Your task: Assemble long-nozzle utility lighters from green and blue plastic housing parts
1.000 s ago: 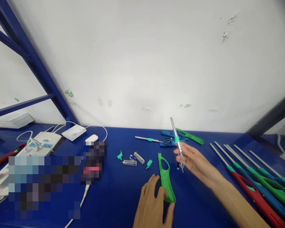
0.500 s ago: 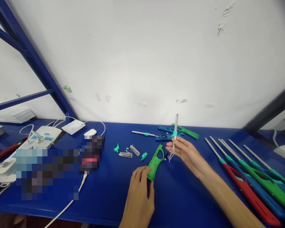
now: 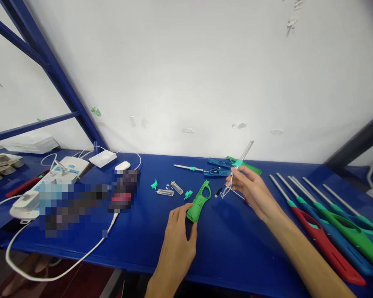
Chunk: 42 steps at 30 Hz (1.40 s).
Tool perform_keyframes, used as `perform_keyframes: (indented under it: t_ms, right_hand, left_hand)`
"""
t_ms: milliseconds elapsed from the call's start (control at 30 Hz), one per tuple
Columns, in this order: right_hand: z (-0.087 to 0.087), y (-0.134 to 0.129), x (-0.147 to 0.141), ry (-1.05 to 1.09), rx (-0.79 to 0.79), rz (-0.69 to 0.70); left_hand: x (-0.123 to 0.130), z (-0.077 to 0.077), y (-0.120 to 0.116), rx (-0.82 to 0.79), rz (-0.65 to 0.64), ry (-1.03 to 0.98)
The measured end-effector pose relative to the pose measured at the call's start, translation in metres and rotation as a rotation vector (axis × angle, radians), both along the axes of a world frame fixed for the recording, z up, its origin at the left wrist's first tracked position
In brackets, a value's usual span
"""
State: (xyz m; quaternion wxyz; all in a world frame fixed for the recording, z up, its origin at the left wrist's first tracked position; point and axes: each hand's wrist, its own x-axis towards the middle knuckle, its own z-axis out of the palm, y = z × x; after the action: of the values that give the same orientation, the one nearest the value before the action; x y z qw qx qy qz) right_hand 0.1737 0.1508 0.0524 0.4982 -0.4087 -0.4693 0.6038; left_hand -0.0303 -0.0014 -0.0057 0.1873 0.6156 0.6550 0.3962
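Above the blue table (image 3: 149,236), your left hand (image 3: 178,240) is gripping the green handle half (image 3: 199,202) by its near end, between thumb and fingers. Your right hand (image 3: 251,189) is pinching the metal tube (image 3: 246,150), which is pointing up and slightly to the right, and white wires (image 3: 226,189) are hanging below. To your right, several long lighters (image 3: 326,242) are lying side by side.
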Motion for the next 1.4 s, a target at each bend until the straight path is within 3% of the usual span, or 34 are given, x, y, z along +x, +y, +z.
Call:
perform_keyframes:
  t_ms: [200,633,833,1167,1400]
  right_hand:
    - [0.0,0.004,0.002,-0.048,0.046,-0.042]
    - [-0.001,0.004,0.001,-0.107,0.047,-0.011]
    - [-0.002,0.005,0.002,-0.126,0.058,0.004]
    - [-0.014,0.016,0.003,-0.138,0.074,-0.003]
    - [-0.02,0.021,0.008,-0.144,0.107,-0.016]
  left_hand:
    - [-0.001,0.001,0.001,0.003,-0.038,0.044]
    - [-0.003,-0.001,0.004,0.065,-0.046,0.128]
    - [-0.005,-0.005,0.003,0.104,-0.109,0.217]
    - [-0.003,-0.004,0.002,0.11,-0.125,0.281]
    - [-0.001,-0.011,0.004,0.173,-0.116,0.306]
